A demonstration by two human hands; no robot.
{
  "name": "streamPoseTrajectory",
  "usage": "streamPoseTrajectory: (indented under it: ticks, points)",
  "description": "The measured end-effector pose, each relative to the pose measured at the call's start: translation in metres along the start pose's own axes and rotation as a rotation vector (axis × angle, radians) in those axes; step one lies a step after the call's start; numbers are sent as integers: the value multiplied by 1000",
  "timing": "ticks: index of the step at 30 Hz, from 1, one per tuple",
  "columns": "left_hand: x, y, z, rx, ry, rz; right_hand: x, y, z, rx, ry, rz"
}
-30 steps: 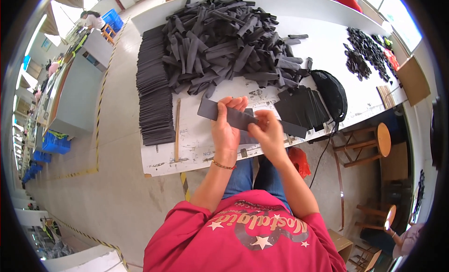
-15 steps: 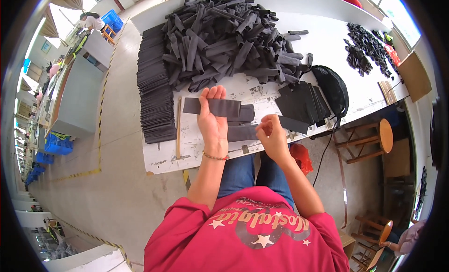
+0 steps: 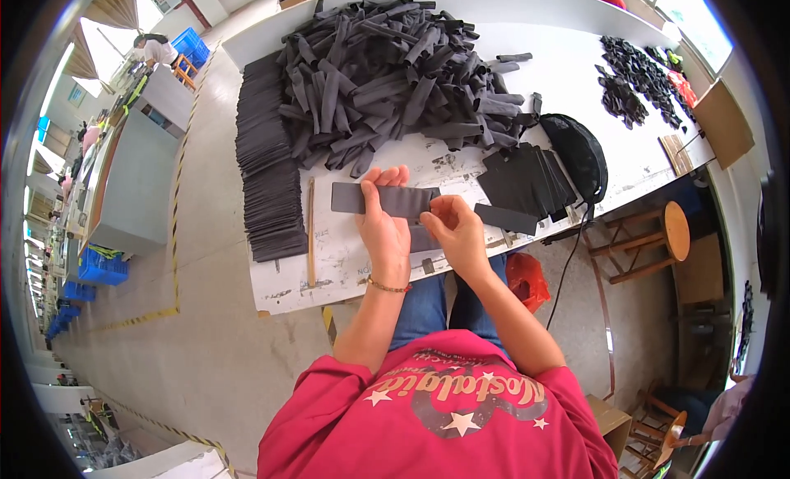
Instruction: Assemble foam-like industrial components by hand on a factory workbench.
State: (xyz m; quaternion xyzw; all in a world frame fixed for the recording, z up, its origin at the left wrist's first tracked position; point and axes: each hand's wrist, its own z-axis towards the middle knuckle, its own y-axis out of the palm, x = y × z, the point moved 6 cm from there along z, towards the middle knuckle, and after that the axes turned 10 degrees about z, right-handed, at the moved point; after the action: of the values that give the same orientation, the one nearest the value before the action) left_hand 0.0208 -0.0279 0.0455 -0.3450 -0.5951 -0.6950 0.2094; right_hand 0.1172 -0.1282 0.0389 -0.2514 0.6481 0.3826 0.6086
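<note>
While the left hand (image 3: 385, 234) grips the strip (image 3: 405, 202) above the surface (image 3: 284, 288), this side of the dark pile (image 3: 374, 80), the right hand (image 3: 461, 234), apart from it half a second ago, now pinches its right end, giving two-handed support.

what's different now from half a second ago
The right hand has moved left and taken hold of the right end of the dark strip, which it was apart from before. The left hand still holds the strip, shifted slightly right. The heap and stack stayed put.
</note>
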Motion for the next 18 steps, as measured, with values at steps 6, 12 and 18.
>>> streamPoseTrajectory:
  ticks: [6, 12, 18]
  points:
    - [1, 8, -14, -102, 142, 186, 20, -8, 3, 121, 123, 63]
    - [4, -8, 7, -56, 44, 121, 24, 14, -13, -285, 326, 250]
    - [76, -37, 63, 26, 226, -236, 73, -5, -66, -751, 256, -469]
